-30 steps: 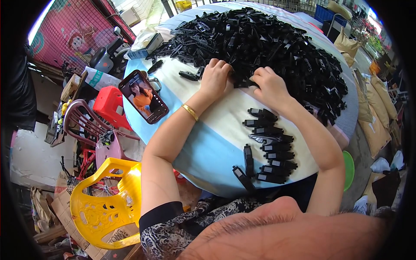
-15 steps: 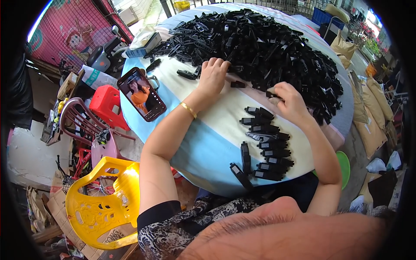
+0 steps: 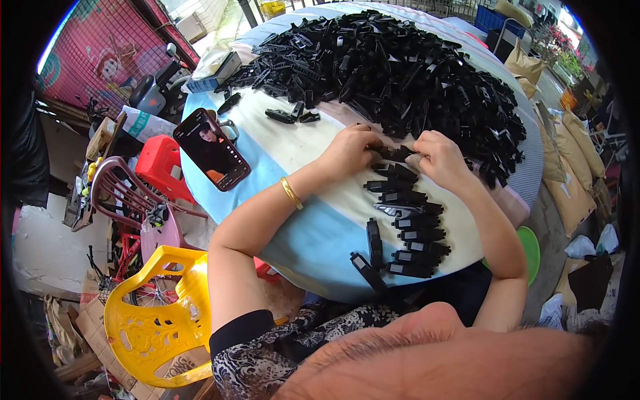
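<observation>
Head view: left hand (image 3: pixel 350 150) and right hand (image 3: pixel 440 157) brought together over counter (image 3: pixel 313 220), both pinched narrow on one small black plastic piece (image 3: pixel 395 153) held between fingertips, just at near edge of big heap of black parts (image 3: pixel 400 67). Piece sits touching both hands, above top of a tidy row of finished pieces (image 3: pixel 407 220) laid down toward body. Judged step: fitting or pressing piece together; best done with fingertips kept close on both ends, piece squared before pressing, then set in line under last one of row. Gold bangle (image 3: pixel 291 193) on left wrist. Two longer pieces (image 3: pixel 373 253) lying crosswise left of row, clear of hands. Few stray parts (image 3: pixel 292 116) apart from heap, toward left. Phone (image 3: pixel 211 149) face up at counter's left edge, well apart. Off counter: yellow plastic chair (image 3: pixel 150 320), red stool (image 3: pixel 160 167), green disc (image 3: pixel 529 243) at right. Heap crowds close behind fingers; loose parts could slide into working spot.
</observation>
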A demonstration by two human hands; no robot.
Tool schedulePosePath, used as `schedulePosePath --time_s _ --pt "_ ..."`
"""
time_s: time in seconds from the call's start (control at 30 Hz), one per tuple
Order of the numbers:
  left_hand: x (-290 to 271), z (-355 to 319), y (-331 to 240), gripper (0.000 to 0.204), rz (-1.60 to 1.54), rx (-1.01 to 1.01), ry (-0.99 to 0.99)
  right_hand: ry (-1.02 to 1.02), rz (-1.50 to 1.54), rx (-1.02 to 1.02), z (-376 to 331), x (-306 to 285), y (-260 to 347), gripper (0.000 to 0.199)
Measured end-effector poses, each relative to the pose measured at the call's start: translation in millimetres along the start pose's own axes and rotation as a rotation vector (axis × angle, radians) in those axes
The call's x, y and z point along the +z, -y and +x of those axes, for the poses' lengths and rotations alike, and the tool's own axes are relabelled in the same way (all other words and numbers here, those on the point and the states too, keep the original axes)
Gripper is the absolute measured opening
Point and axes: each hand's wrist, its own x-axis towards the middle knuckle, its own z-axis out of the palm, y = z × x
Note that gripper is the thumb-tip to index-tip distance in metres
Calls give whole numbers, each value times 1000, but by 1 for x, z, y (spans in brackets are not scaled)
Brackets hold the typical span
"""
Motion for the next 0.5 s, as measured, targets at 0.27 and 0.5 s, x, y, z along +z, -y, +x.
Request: schedulePosePath --time_s 0.27,0.5 --pt "1 2 4 18 -1 -12 24 14 -62 -66 -2 -2 -8 13" --pt "6 5 5 18 38 150 35 -8 68 -126 9 8 4 15"
